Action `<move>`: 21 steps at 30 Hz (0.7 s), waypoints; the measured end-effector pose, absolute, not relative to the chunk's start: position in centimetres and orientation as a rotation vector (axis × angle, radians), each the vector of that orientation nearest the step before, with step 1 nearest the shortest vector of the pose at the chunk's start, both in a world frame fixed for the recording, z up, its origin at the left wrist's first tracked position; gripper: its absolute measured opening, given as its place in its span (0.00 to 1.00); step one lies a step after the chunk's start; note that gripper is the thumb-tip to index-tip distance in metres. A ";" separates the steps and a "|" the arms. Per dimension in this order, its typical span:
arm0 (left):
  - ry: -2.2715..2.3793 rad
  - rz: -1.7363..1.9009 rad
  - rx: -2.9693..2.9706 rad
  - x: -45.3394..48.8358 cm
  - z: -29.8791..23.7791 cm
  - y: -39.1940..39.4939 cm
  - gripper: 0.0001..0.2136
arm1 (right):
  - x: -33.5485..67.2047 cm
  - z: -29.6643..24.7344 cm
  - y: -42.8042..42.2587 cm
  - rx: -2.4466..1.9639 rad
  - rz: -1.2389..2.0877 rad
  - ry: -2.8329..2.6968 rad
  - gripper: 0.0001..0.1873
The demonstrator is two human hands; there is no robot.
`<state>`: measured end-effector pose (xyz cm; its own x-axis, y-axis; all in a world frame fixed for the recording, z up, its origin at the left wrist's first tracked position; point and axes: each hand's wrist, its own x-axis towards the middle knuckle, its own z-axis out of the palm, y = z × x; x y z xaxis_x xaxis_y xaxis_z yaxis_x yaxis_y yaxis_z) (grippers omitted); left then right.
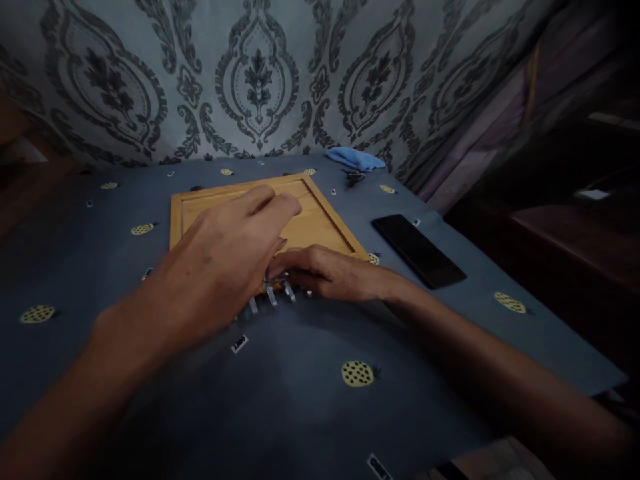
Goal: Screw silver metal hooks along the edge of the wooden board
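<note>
A square wooden tray (320, 220) lies on a blue cloth with yellow pineapple prints. My left hand (225, 263) hovers over the tray's near left part, fingers stretched out and close together, and nothing shows in it. My right hand (330, 273) rests flat at the tray's near edge, its fingers laid over several small shiny metal pieces (273, 293) that poke out toward me. What those pieces are I cannot make out.
A black phone (417, 250) lies face up to the right of the tray. A folded blue cloth (355, 159) and a small dark object (354, 177) sit at the far right by the patterned wall. The table's right edge (550, 280) drops into a dark area.
</note>
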<state>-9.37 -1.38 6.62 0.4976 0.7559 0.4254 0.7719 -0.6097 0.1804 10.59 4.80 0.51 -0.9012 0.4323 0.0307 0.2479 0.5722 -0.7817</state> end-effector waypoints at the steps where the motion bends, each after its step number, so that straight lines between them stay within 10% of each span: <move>1: -1.372 -0.742 -2.689 -9.4 6.6 -1.4 0.11 | 10.6 0.5 4.8 -0.566 1.232 -2.588 0.14; 21: -1.233 -0.699 -2.862 -9.9 7.2 -0.7 0.14 | 10.8 0.4 4.7 -0.629 1.252 -2.574 0.14</move>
<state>-9.88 -0.74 7.25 0.6064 0.7028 0.3720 0.6802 -0.7007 0.2152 10.81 4.71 0.42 -0.8867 0.4623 0.0021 0.2837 0.5477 -0.7871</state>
